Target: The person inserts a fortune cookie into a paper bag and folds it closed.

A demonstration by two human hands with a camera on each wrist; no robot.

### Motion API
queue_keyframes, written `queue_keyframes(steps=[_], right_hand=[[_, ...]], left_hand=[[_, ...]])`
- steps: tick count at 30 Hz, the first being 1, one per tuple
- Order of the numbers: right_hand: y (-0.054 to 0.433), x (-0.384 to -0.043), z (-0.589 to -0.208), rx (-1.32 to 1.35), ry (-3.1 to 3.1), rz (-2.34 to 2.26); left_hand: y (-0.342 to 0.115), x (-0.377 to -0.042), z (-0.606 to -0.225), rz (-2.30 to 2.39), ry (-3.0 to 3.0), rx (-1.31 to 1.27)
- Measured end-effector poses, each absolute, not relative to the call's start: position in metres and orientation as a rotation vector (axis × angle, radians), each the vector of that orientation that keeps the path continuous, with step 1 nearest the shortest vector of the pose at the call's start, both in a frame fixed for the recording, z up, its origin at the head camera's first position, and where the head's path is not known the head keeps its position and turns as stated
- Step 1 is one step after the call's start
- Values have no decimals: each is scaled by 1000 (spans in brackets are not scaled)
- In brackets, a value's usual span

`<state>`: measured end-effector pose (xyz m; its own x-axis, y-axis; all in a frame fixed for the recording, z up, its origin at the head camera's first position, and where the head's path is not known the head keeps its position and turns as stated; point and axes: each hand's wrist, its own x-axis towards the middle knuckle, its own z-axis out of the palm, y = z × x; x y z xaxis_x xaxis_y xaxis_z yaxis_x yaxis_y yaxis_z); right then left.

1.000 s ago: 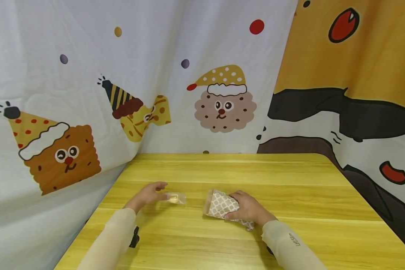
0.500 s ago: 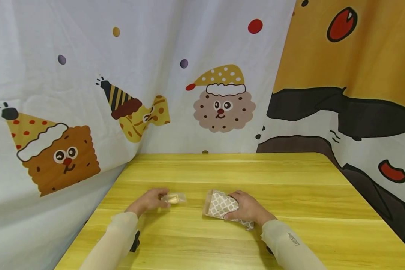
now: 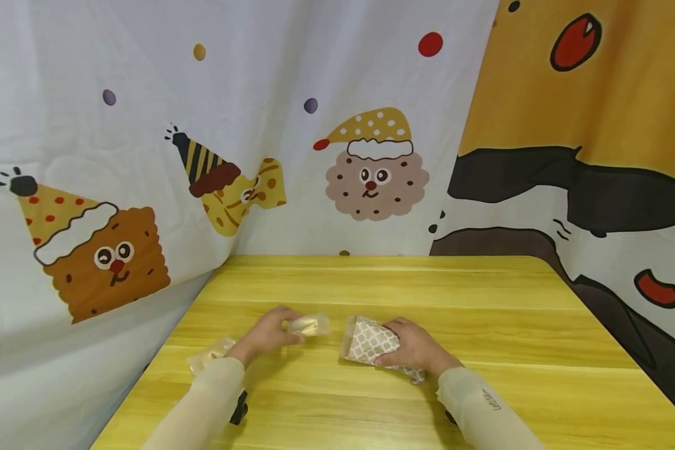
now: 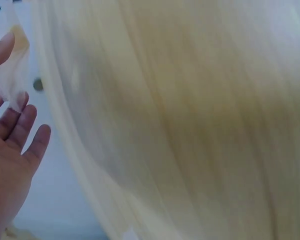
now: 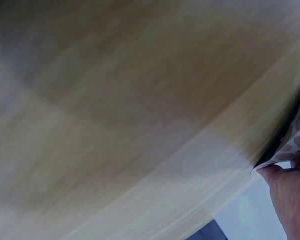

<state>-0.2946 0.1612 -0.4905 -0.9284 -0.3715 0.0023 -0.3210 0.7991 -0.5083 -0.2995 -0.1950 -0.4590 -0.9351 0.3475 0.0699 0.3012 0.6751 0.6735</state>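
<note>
My left hand (image 3: pixel 271 330) pinches one end of a small clear packet (image 3: pixel 313 325) with something pale yellow inside. In the left wrist view, the thumb and fingers of that hand (image 4: pixel 12 160) grip the crinkled wrapper (image 4: pixel 15 70). To the right, a paper bag (image 3: pixel 368 340) with a beige and white lattice print lies on the table, its brown open end towards the packet. My right hand (image 3: pixel 415 347) grips the bag from its right side, thumb at the front. Only part of the right hand (image 5: pixel 292 200) and of the bag (image 5: pixel 295 142) shows in the right wrist view.
A second clear packet (image 3: pixel 208 355) with pale contents lies on the wooden table (image 3: pixel 399 287), partly hidden by the left forearm. Behind the table's far edge hangs a cartoon-printed curtain (image 3: pixel 292 62).
My left hand has taken hold of the packet and moved it right, nearer to the bag. A second packet now shows beside the left forearm. The right hand and bag stay put.
</note>
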Motion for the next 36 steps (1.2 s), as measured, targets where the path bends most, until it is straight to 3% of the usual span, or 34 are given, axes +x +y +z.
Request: queue_keyframes(steps=[20,31,36], right_hand=[[161,-296,-491,-567,2888,-769],[161,-296,-488,-571,2892,-775],[162,-295,-490,-567,2883,-783]], left_hand=[[-119,-301,-476,958,2777,858],[-126,-286,-476,1446,2659,331],[-118,-286,-478,1544,2545,205]])
